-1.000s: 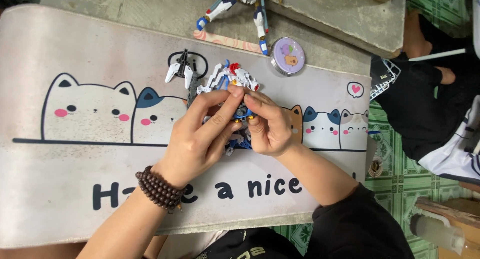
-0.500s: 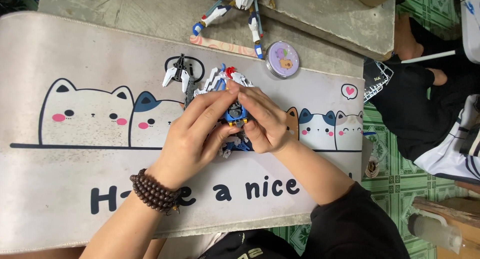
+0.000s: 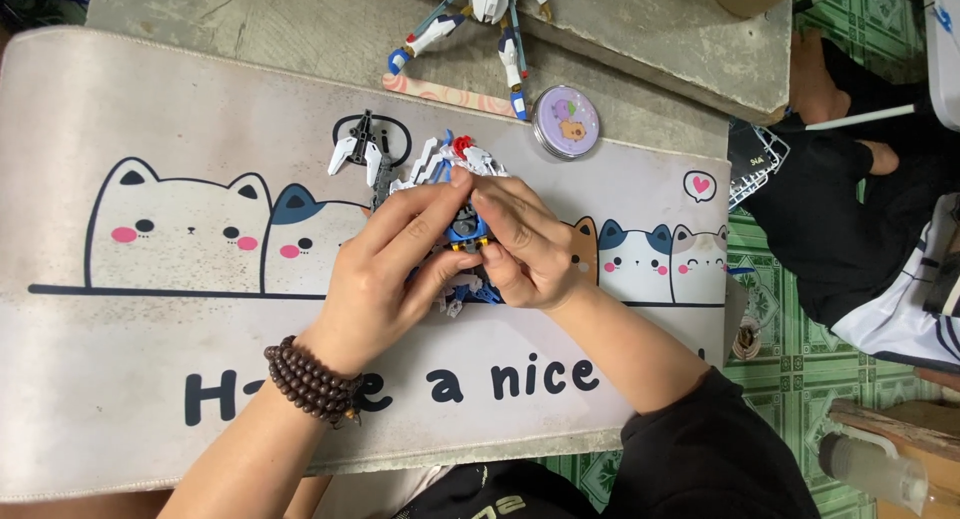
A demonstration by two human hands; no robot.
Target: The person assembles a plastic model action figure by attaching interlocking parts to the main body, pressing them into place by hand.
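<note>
**Both hands closed around the model on the cat mat**

At the middle of the pale desk mat printed with cartoon cats (image 3: 150, 399), my left hand (image 3: 385, 279) and right hand (image 3: 525, 244) are both clasped on the small blue, white and red plastic robot model (image 3: 462, 194), fingers (image 3: 420, 211) pinching its blue midsection. Compared with a second ago, the hands have drawn tighter together and the fingertips now cover more of the torso; only the white wing pieces and red crest show above them. I judge that as pressing a part home rather than merely holding.

Just left of the model lies a loose black-and-white plastic part (image 3: 358, 154), untouched. Beyond the mat's far edge stand a second white and blue figure (image 3: 480, 14) and a round lilac tin (image 3: 566, 122), well apart from my grip. A seated person in dark clothing (image 3: 850, 229) is at the right. Nothing blocks the hands; my own fingers hide the joint.
</note>
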